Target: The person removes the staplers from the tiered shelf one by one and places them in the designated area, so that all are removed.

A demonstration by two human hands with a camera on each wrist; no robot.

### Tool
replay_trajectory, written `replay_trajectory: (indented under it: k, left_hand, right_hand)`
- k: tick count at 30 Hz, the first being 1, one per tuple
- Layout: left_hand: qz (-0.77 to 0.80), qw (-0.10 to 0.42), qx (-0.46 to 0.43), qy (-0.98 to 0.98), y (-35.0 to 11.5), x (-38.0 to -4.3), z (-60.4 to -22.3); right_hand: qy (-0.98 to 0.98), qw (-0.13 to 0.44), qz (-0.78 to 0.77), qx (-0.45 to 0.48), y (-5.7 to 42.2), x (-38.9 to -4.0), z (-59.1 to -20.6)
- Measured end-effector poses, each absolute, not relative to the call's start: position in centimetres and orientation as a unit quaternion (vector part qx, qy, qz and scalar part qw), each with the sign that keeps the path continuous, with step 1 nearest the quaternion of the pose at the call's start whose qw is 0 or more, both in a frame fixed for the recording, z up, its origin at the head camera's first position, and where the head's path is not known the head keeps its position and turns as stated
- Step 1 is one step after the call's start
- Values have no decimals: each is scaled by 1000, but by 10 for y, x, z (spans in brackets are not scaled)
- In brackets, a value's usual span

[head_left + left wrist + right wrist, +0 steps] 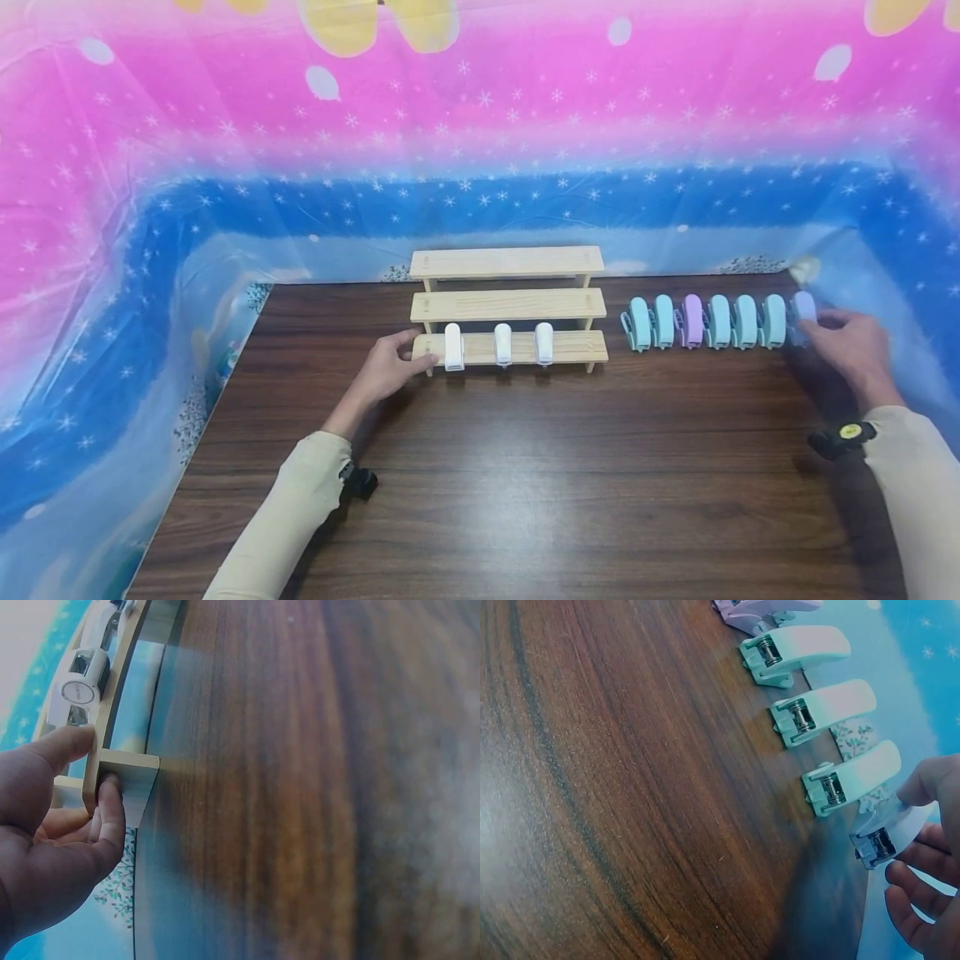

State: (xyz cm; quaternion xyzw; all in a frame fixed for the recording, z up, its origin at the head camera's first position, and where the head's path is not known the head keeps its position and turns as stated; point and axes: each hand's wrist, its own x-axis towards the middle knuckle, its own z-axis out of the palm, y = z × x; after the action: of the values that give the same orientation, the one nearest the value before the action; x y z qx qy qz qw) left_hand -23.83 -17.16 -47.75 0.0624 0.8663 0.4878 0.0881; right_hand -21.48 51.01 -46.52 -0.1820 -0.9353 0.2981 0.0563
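Observation:
My left hand (386, 367) grips the left end of a three-tier wooden display stand (510, 305), thumb on top of the lowest step and fingers beneath it in the left wrist view. Three white hole punches (543, 343) stand on that lowest step, spaced apart. At the right my right hand (851, 342) pinches a pale blue hole punch (891, 832) between thumb and fingers, at the end of a row. Beside it in the row are several mint hole punches (744, 322) and a purple hole punch (692, 322).
The dark wooden table (495, 500) carries the stand near its back edge. Behind and around it hangs a pink and blue cloth (495, 125) with snowflakes. The stand's upper two steps hold nothing.

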Motion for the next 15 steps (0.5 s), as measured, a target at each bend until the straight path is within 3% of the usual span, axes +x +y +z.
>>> replay_trajectory:
  k: [15]
  left_hand:
    - [502,91,69,857,-173,-238,-478]
  right_hand:
    - [-936,23,301,-181,513,-220,-473]
